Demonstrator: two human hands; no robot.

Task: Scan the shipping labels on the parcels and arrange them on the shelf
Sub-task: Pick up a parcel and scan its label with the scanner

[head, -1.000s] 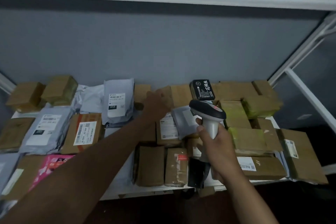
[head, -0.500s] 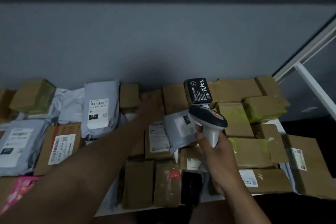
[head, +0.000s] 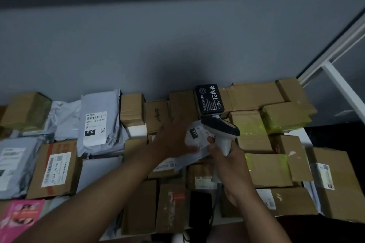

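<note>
Left hand (head: 173,140) lay on the grey mailer bag (head: 194,145), fingers mostly straight, pressing or starting to pick it up; could not tell for sure. Right hand (head: 230,165) was wrapped tight round the handle of the barcode scanner (head: 221,130), nose pointing at the bag's white label (head: 197,136) with "231" on it. Bag sat near the middle of the shelf (head: 138,129), on top of brown boxes, just below the black box (head: 209,97). Other parcels lay all around, like the grey bag marked 010 (head: 96,122) and a brown box with a long label (head: 56,167).

Best way to do this step, at a guess: hold the bag flat and smooth so the label has no wrinkles, keep the scanner steady and aimed straight at the bars, then wait for the read before putting the bag in a free spot
</note>
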